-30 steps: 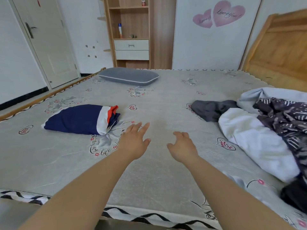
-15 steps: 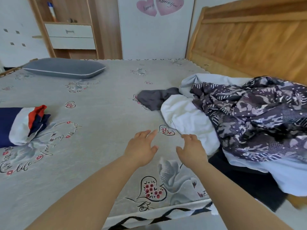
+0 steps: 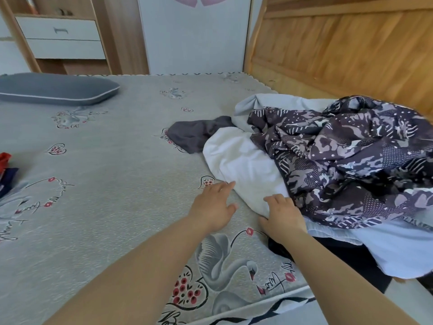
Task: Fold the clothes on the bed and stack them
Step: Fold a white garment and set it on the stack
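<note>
I see the bed [image 3: 105,184], its grey quilted cover printed with swans and red hearts, filling most of the view. A wooden headboard [image 3: 339,43] stands at right, a shelf unit with white drawers [image 3: 61,38] beyond. The heap of clothes [image 3: 328,165] lies crumpled at the bed's right side: a dark patterned garment [image 3: 351,160] on top, a soft white garment [image 3: 241,167] under it, a grey garment [image 3: 194,134] behind. A grey pillow [image 3: 56,89] lies far left. My right hand [image 3: 283,216] rests on the white garment's edge, fingers loosely curved, not gripping. My left hand [image 3: 213,207] hovers just beside it, fingers spread.
</note>
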